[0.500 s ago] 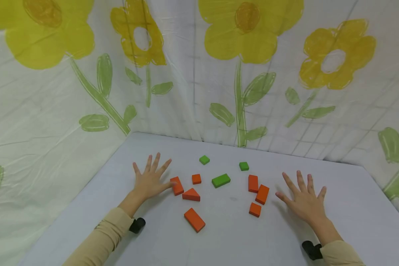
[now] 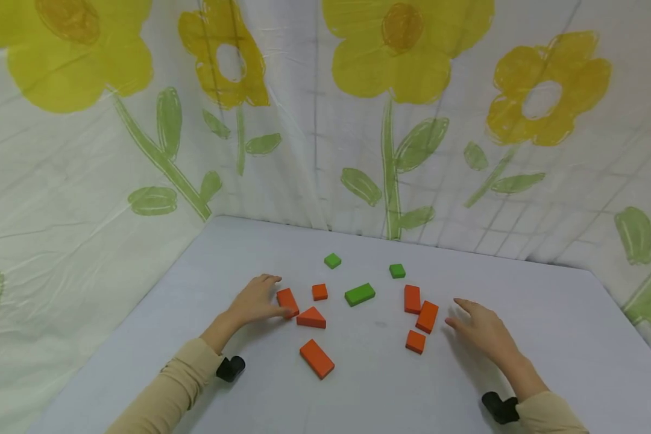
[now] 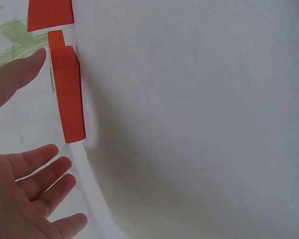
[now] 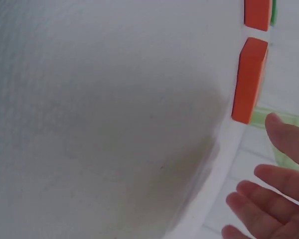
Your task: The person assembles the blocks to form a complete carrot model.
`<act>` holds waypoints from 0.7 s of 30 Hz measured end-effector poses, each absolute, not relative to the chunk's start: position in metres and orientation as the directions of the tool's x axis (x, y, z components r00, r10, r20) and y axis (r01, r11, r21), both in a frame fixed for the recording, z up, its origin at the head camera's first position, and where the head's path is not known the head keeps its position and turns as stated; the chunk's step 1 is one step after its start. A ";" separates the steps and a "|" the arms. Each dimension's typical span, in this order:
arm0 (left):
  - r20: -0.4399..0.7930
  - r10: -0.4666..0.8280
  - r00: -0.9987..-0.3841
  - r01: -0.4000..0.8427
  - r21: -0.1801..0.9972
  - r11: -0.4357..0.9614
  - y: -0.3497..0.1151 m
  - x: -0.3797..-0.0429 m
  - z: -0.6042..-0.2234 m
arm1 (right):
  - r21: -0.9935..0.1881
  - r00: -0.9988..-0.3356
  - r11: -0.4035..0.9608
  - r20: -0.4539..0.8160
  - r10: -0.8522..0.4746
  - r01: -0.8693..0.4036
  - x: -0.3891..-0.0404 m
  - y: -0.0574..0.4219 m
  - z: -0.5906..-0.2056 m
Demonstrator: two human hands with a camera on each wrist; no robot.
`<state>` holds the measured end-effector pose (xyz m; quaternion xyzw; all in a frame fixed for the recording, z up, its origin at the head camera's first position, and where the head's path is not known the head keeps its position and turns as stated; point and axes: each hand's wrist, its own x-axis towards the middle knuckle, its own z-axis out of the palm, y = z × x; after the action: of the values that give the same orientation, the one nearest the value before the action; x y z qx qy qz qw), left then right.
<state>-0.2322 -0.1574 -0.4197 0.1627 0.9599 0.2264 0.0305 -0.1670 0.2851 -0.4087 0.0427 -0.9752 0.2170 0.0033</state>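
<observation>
In the head view my left hand (image 2: pixel 252 300) is above the table's left half, beside an orange rectangular block (image 2: pixel 287 302). Its thumb overlaps that block's near end. The left wrist view shows the left fingers (image 3: pixel 47 179) loosely bent and the thumb apart from them, with nothing held. An orange triangular block (image 2: pixel 311 319) lies just right of the thumb. On the other side, my right hand (image 2: pixel 483 331) hovers right of a tilted orange rectangular block (image 2: pixel 427 317). Its fingers (image 4: pixel 269 204) are relaxed and hold nothing.
Another orange rectangular block (image 2: pixel 411 299) and a small orange block (image 2: pixel 415 342) lie near the right hand. Between the hands are a green rectangular block (image 2: pixel 360 295), two small green blocks (image 2: pixel 333 260), a small orange block (image 2: pixel 319 292) and a larger orange block (image 2: pixel 317 358). A flowered curtain (image 2: pixel 293 181) hangs behind.
Both hands had their fingers widely spread; now the fingers are closer together and slightly bent, and the hands have turned inward. The blocks lie where they were.
</observation>
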 end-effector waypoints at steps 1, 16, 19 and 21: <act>0.012 0.328 -0.945 0.299 0.445 0.844 -0.157 -0.232 -0.420 | -0.437 -0.996 0.895 0.033 -0.081 -0.088 -0.167 0.284 -0.408; 0.011 0.353 -0.936 0.322 0.436 0.840 -0.153 -0.229 -0.419 | -0.491 -0.994 0.865 0.037 -0.101 -0.106 -0.166 0.269 -0.410; 0.009 0.353 -0.936 0.320 0.442 0.838 -0.152 -0.229 -0.419 | -0.488 -0.992 0.864 0.051 -0.112 -0.122 -0.167 0.267 -0.412; 0.006 0.343 -0.939 0.305 0.470 0.828 -0.151 -0.229 -0.417 | -0.490 -0.991 0.861 0.061 -0.119 -0.133 -0.167 0.266 -0.412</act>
<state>-0.2291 -0.1513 -0.4174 0.1696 0.9552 0.2392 0.0392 -0.1671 0.2655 -0.4119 0.0654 -0.9646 0.2552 0.0141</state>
